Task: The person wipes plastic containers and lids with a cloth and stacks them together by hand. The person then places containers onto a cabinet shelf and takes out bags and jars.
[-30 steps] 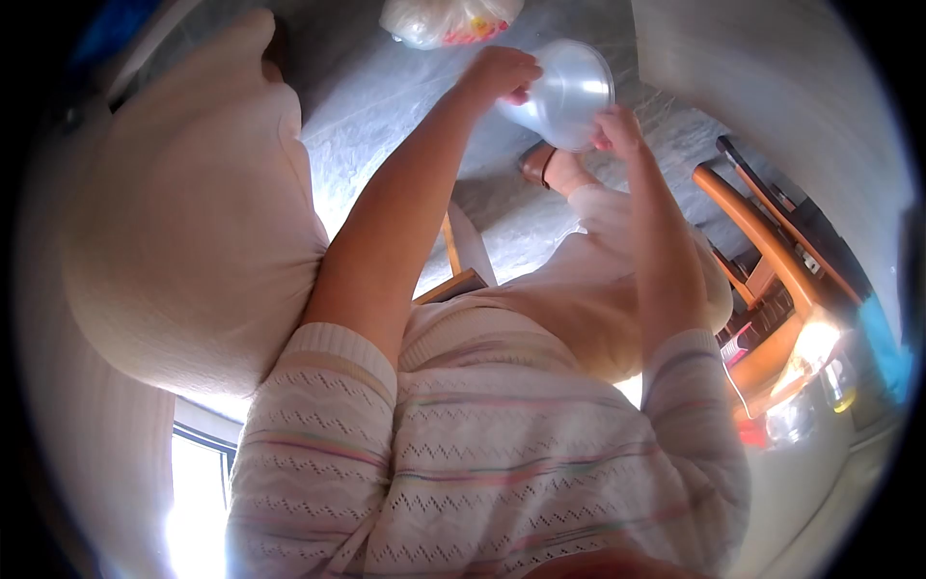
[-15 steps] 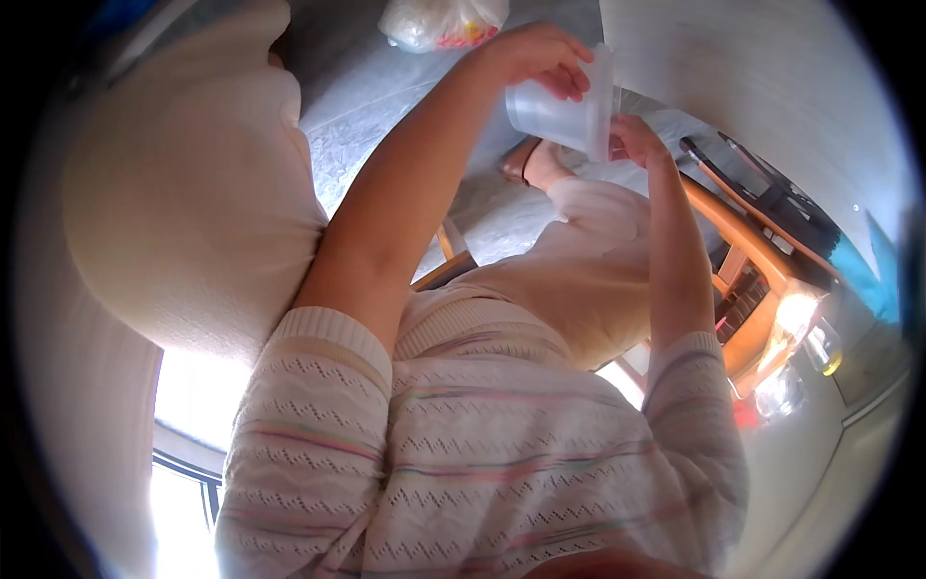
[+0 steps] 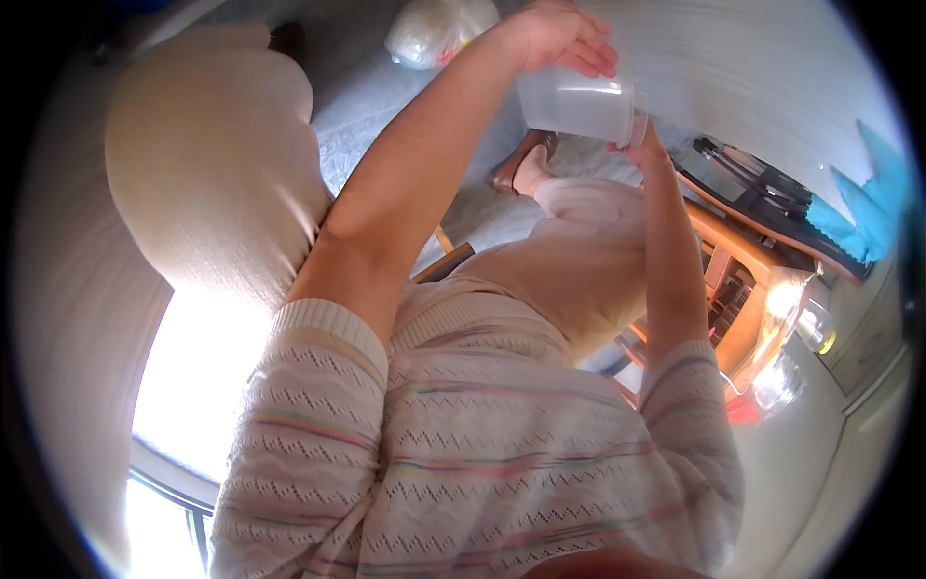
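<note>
A translucent plastic tub [image 3: 579, 101] lies tipped on its side in the air, its rim toward the right. Over its upper side rests my left hand [image 3: 569, 41], fingers fairly straight and pressed along the wall. From below, my right hand [image 3: 648, 152] grips the tub at the rim, its fingertips bent against the edge. The inside of the tub shows only as a pale haze. Behind and below the tub are my leg and a brown shoe [image 3: 521, 164] on the grey floor.
A tied white plastic bag [image 3: 439, 34] sits on the floor ahead. To the right stands a wooden frame [image 3: 738, 241] with a dark tray [image 3: 762, 183] of utensils and a blue cloth [image 3: 863, 207]. A pale surface [image 3: 752, 68] fills the upper right.
The tub has shifted slightly right with both hands on it. My left fingers lie straighter along it. The whole view has turned a little, showing more of the utensil tray.
</note>
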Tool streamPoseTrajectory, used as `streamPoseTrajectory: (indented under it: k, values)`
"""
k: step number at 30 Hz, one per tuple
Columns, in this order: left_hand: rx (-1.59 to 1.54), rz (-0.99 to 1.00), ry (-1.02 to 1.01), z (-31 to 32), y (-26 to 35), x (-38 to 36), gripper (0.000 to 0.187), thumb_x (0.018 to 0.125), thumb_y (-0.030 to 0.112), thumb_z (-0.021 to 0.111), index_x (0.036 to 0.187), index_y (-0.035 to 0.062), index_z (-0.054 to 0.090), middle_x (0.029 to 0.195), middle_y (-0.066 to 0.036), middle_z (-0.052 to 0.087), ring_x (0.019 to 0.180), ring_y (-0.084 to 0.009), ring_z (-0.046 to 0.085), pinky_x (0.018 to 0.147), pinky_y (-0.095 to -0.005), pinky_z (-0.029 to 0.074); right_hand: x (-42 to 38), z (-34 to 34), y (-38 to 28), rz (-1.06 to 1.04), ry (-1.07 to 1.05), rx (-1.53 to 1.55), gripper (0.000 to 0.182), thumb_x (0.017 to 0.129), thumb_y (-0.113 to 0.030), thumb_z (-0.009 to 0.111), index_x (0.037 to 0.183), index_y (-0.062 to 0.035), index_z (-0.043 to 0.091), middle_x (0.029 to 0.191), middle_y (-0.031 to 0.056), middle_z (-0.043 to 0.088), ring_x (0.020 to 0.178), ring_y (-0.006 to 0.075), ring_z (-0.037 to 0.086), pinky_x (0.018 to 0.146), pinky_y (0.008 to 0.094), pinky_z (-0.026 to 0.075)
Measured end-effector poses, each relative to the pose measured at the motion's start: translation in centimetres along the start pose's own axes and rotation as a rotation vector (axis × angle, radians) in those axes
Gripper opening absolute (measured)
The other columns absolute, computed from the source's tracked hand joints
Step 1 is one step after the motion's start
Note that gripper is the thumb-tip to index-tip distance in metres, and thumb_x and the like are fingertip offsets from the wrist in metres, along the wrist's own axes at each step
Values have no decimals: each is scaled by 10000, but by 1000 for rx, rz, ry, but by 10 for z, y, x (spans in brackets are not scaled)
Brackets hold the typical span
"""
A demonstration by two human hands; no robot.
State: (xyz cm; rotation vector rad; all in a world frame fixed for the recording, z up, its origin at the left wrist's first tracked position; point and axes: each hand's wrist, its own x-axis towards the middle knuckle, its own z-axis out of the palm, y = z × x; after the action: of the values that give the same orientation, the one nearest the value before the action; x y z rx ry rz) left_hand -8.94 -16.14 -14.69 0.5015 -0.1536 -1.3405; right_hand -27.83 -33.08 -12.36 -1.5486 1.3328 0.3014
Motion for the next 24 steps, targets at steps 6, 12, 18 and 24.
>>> streamPoseTrajectory:
  k: [6,12,18,24]
  values:
    - [125,154,-134,22,26,-13,306,745,-11,565,1032,-92,499,857,-206,604,720,-256,624,635,-317,530,-21,-17,-9,-89,-224,253,174,753,-183,564,886,-74,540,604,25,496,461,144,475,388,293,426]
    - [321,396,32,49,45,-39,235,743,4,580,974,-41,570,825,-108,613,650,-145,591,585,-262,493,-51,-21,-6,-290,-334,434,151,768,-164,558,861,-48,533,586,31,485,459,149,474,387,300,418]
    - [365,282,444,32,27,-41,378,763,263,585,1047,17,537,960,-119,572,857,-219,527,753,-338,417,-72,-24,-6,-309,-257,510,166,784,-173,549,874,-36,530,606,50,504,470,157,492,388,305,415]
    - [62,5,82,35,-14,-37,659,810,457,510,1282,33,331,1266,-114,396,1158,-219,380,966,-344,304,-77,-15,-2,-119,-99,215,189,796,-130,556,944,-16,529,687,47,547,523,145,525,430,289,439]
